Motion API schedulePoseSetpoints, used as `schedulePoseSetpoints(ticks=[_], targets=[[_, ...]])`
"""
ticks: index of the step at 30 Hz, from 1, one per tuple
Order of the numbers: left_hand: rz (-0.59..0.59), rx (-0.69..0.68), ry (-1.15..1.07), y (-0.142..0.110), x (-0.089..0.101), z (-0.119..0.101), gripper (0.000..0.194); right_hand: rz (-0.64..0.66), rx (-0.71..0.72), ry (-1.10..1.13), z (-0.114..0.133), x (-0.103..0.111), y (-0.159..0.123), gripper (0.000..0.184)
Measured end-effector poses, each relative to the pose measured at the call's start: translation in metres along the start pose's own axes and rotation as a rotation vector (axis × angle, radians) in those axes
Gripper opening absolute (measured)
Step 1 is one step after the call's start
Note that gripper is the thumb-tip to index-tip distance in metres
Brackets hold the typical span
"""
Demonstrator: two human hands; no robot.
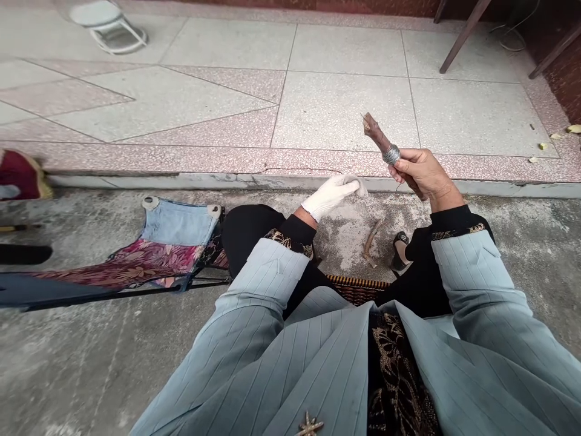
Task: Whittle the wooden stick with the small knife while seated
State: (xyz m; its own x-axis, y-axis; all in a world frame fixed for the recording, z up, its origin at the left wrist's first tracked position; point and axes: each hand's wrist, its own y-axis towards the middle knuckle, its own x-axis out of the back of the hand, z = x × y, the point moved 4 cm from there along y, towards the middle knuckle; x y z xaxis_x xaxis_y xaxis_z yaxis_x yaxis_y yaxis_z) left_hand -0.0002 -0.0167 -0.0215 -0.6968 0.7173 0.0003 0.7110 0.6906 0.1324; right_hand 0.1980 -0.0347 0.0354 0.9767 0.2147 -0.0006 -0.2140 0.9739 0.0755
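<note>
Two hands are seen in the head view, raised in front of the knees near the tiled ledge (345, 109). By the bare right hand (424, 172), a rough brown stick (376, 131) is gripped between thumb and fingers; its upper end is tilted up and to the left, its lower end partly hidden by the palm. Around the stick, just beside the thumb, a band of silvery wire (391, 154) is wound in close turns.

The left hand (333, 194) is covered by a white knitted glove, greyish at the fingertips. Its fingers are drawn together and pointed toward the stick, apart from it; whether anything is pinched there cannot be told.

On the concrete (113, 351) below, a curved piece of wood (372, 242) is seen near a black shoe (399, 253). Woven wicker (358, 289) is partly shown between the legs. To the left, a folding chair (154, 260) with blue and floral fabric is noted. On the tiles, a white stool (109, 30) is placed far left; yellowish leaves (574, 128) are scattered at the right.
</note>
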Motion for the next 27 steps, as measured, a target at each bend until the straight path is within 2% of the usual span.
schedulePoseSetpoints(ticks=[4,8,10,15,18,23,27], targets=[[-0.11,-0.063,0.008,0.0,0.008,-0.013,0.039,-0.06,0.06,0.005,0.003,-0.003,0.009,0.032],[-0.214,-0.116,0.062,0.003,0.022,-0.044,0.036,-0.072,0.106,0.038,0.011,-0.003,0.02,0.035],[-0.206,-0.136,0.04,0.01,0.028,-0.061,0.037,-0.074,0.154,0.044,0.022,-0.007,0.027,0.035],[-0.064,-0.123,-0.006,0.039,0.035,-0.091,0.04,-0.108,0.243,-0.007,0.056,-0.02,0.046,0.033],[-0.035,-0.124,-0.019,0.057,0.041,-0.094,0.041,-0.122,0.279,-0.029,0.071,-0.028,0.059,0.039],[-0.006,-0.115,-0.032,0.073,0.055,-0.076,0.036,-0.11,0.294,-0.195,0.073,-0.03,0.086,0.05],[0.061,-0.063,-0.029,0.075,0.06,-0.065,0.029,-0.268,0.245,-0.537,0.06,-0.012,0.106,0.051]])
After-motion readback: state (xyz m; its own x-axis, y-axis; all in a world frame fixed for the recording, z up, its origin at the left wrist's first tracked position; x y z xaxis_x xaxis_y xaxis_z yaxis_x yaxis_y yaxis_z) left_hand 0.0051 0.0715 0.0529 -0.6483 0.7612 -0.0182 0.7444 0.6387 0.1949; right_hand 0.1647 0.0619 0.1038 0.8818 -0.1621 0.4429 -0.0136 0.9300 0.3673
